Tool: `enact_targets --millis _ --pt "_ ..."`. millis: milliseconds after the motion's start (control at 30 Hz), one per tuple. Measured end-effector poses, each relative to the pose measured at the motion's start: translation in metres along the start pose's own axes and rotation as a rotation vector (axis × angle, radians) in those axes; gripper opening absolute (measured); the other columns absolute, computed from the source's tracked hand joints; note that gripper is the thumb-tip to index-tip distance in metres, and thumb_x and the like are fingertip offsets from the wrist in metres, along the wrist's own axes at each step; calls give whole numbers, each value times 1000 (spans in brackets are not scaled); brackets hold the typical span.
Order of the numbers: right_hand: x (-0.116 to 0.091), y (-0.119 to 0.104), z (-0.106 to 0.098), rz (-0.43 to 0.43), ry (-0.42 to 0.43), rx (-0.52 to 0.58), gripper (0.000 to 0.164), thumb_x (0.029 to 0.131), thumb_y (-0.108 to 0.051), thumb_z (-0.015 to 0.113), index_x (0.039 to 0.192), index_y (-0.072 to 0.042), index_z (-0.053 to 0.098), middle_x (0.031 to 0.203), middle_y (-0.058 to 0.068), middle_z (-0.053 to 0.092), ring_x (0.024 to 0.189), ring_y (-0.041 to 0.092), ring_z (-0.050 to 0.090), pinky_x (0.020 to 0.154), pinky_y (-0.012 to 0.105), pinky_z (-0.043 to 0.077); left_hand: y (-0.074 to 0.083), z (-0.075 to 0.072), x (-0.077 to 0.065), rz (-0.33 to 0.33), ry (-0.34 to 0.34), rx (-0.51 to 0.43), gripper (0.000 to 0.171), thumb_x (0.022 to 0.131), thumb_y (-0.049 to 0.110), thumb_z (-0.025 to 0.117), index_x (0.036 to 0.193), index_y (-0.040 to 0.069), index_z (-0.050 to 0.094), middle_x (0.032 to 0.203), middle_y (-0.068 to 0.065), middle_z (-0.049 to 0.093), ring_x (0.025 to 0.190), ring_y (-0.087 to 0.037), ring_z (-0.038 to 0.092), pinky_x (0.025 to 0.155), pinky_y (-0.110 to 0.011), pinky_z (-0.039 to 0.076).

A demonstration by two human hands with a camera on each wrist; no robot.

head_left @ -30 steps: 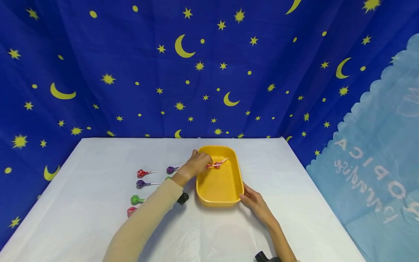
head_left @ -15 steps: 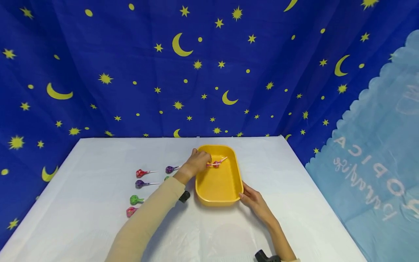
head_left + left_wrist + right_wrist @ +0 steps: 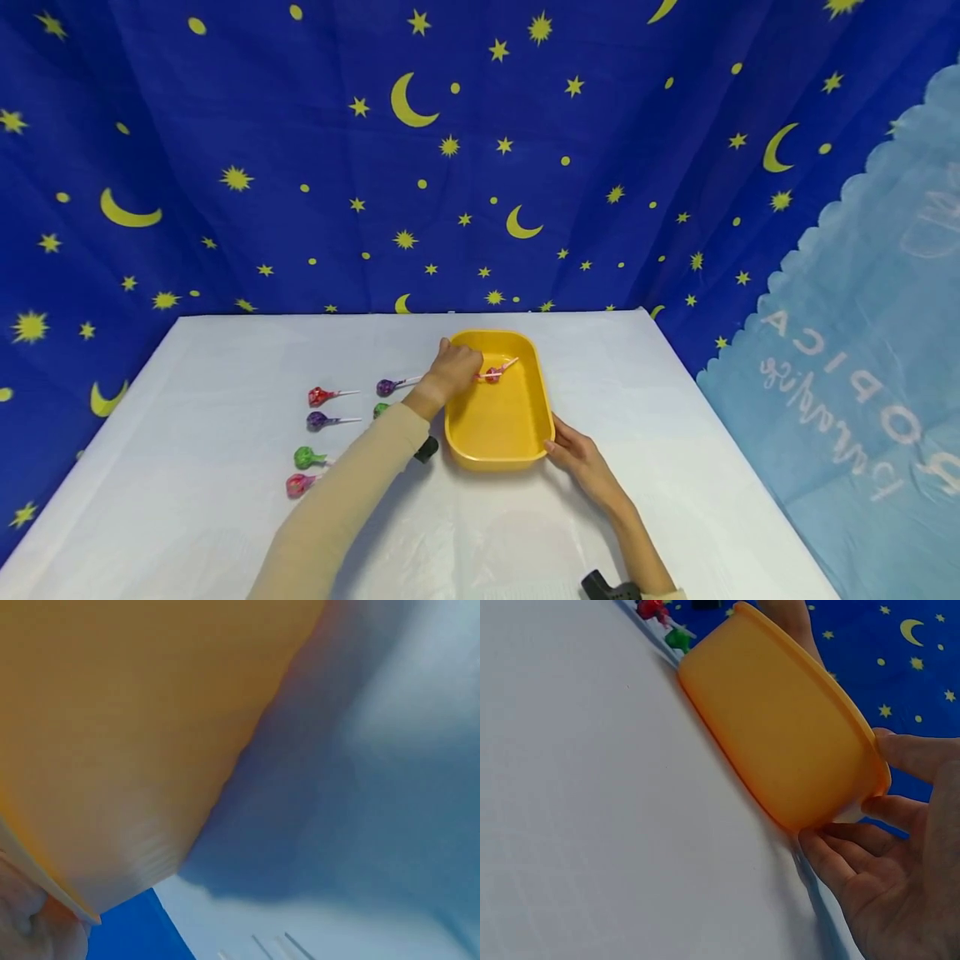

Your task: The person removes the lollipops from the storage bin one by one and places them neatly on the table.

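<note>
A yellow plastic tray (image 3: 498, 429) stands on the white table. My left hand (image 3: 453, 367) reaches over its left rim with curled fingers, at a lollipop whose white stick points right; the fingertips are hidden in the head view. Beyond that stick a pink lollipop (image 3: 493, 375) lies in the tray. Part of the left hand (image 3: 37, 919) shows by the tray's rim in the left wrist view. My right hand (image 3: 581, 462) grips the tray's near right corner. In the right wrist view, its thumb (image 3: 911, 754) is at the rim and other fingers are low against the wall.
Left of the tray lie a red lollipop (image 3: 318, 397), two purple lollipops (image 3: 317, 421) and green ones (image 3: 306, 457), plus a pink-red one (image 3: 298, 485) partly behind the left sleeve (image 3: 352, 500). A star-patterned blue cloth (image 3: 337, 150) hangs behind the table.
The head view has shifted slightly. Both hands stay at the tray almost unmoved, and a little less of the lollipop at the left fingers shows.
</note>
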State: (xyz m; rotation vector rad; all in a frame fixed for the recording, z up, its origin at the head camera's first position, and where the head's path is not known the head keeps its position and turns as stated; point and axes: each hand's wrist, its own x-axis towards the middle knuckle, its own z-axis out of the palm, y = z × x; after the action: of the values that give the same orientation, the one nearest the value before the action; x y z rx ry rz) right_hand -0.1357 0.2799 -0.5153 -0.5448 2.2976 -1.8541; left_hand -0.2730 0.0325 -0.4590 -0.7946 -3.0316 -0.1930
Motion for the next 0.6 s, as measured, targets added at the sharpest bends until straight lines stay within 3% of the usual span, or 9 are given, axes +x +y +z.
enact_targets --millis 267,600 --pt "0 -1 1 10 5 -4 60 100 -11 52 150 6 24 148 31 36 131 43 42 94 18 47 0 1 0 11 2 54 16 91 2 62 81 14 65 80 -2 64 80 -21 56 86 -43 32" --pt "0 -1 2 0 5 10 60 100 -9 52 150 7 23 150 31 32 134 45 37 96 16 45 3 -6 -6 37 1 27 16 90 5 65 77 15 68 69 1 58 76 -19 51 86 -42 31"
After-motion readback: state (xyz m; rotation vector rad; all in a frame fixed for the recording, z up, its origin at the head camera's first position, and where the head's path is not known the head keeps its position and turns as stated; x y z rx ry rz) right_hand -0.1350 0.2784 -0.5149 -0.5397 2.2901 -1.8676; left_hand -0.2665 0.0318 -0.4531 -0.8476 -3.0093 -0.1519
